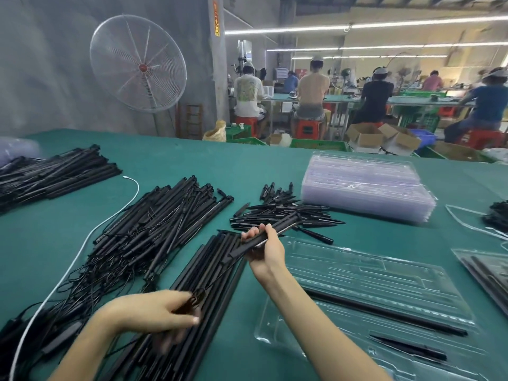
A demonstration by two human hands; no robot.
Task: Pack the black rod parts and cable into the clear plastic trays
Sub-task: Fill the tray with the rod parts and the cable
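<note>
Right hand [265,250] raised above the counter [192,160], fingers [251,235] wrapping around a black rod [270,233] and holding it tilted, far end pointing toward the pile of short pointed parts [283,211]; left hand [154,307] lying on the row of long rods [209,270] near the front edge, fingers pinching a small looped black cable [196,295], hand blurring slightly; open clear tray [365,273] sitting right of the right forearm, carrying one long rod [384,312] and one short pointed part [409,349] in its near channels; stack of clear trays [365,185] resting toward the far right edge; tangled heap of cabled rods [154,224] spreading across the left middle; another rod bundle [55,174] lying at the far left; white cable [82,243] curving along the left side.
</note>
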